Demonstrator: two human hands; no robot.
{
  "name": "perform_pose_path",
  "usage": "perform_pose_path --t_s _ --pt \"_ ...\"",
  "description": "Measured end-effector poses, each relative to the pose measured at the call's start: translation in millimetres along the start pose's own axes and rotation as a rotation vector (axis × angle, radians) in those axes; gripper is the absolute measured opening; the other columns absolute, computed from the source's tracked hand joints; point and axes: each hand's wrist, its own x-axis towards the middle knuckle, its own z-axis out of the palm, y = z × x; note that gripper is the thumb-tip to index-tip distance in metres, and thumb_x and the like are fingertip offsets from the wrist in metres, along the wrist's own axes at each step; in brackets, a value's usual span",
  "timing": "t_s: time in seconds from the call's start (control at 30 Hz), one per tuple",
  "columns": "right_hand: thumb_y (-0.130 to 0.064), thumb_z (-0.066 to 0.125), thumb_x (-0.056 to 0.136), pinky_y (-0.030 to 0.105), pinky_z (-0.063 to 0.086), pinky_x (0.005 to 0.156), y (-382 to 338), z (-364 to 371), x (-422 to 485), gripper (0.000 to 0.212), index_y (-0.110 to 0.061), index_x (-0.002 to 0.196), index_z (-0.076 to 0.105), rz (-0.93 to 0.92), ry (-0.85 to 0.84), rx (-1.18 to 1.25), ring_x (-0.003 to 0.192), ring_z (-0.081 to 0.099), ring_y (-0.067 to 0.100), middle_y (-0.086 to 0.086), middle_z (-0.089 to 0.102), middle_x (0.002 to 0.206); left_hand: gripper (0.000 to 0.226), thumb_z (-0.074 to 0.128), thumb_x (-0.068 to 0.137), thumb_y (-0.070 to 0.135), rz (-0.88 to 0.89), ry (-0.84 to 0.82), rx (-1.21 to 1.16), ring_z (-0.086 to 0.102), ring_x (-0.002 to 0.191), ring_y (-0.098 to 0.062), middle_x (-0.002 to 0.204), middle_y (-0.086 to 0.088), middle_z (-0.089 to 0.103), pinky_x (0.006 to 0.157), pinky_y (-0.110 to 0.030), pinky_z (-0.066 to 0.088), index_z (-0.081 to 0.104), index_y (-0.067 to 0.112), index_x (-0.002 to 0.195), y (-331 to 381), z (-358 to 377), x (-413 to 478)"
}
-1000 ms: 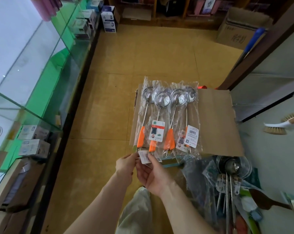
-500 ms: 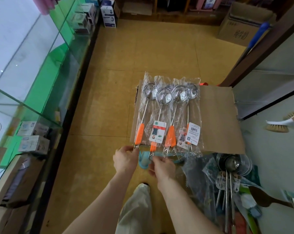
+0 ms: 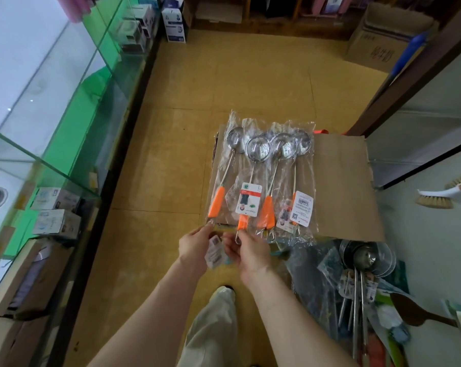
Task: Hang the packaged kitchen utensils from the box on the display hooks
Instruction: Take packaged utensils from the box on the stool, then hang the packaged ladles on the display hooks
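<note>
On my left stands a glass display case (image 3: 65, 102) with a green lining, and two small white boxes (image 3: 56, 201) sit stacked on its lower shelf. The yellow tiled floor (image 3: 224, 83) stretches ahead of me. At its far end a blue-and-white carton (image 3: 174, 21) stands just beside the case. A closed brown cardboard carton (image 3: 377, 43) rests in the far right corner, with a blue pole (image 3: 409, 51) leaning across it. A white-handled scrubbing brush (image 3: 433, 198) shows at the right edge.
</note>
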Motion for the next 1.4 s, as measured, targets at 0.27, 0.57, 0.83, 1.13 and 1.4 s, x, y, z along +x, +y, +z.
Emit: perform_pose_path --t_s 0.27,0.57,0.83,1.13,1.4 --pt "-0.034 0.048 0.095 0.037 0.058 0.06 -71 -39 -24 0.036 -0.008 0.077 0.065 -0.394 0.205 -0.462 0.06 0.066 0.021 0.014 0.07 0.074 0.014 0.066 0.087 0.013 0.365 0.19 0.015 0.058 0.051 -0.013 0.053 0.0 0.06 0.054 -0.02 0.046 0.073 0.001 0.087 85 -3 -53" --pt "-0.026 0.038 0.097 0.037 0.053 0.069 -199 -89 -110 0.037 -0.01 0.072 0.06 -0.916 0.382 -1.219 0.07 0.062 0.027 0.006 0.066 0.074 0.023 0.051 0.096 0.024 0.987 0.375 0.709 0.059 0.071 -0.022 0.077 -0.002 0.063 0.06 -0.029 0.045 0.065 0.024 0.077 155 18 -152" --pt "-0.017 0.048 0.096 0.027 0.035 0.055 -224 -104 -201 0.021 -0.012 0.086 0.066 -1.117 0.418 -1.557 0.075 0.057 0.023 0.004 0.065 0.084 0.02 0.054 0.092 0.025 1.406 0.356 1.223 0.061 0.088 -0.026 0.09 -0.002 0.068 0.089 -0.04 0.047 0.073 0.02 0.089 153 50 -250" --pt "-0.006 0.054 0.093 0.032 0.042 0.064 -201 -168 -276 0.013 -0.012 0.09 0.065 -1.124 0.512 -1.766 0.073 0.051 0.023 0.002 0.049 0.07 0.02 0.054 0.092 0.03 1.608 0.307 1.904 0.06 0.097 -0.02 0.098 0.003 0.067 0.092 -0.036 0.037 0.073 0.025 0.099 90 92 -347" --pt "-0.001 0.047 0.093 0.033 0.043 0.072 -176 -229 -319 0.026 -0.008 0.111 0.063 -0.983 0.575 -1.864 0.105 0.061 0.028 0.011 0.064 0.113 0.014 0.057 0.089 0.011 1.659 0.163 2.135 0.062 0.086 -0.024 0.09 -0.003 0.065 0.064 -0.032 0.049 0.07 0.012 0.095 31 136 -386"
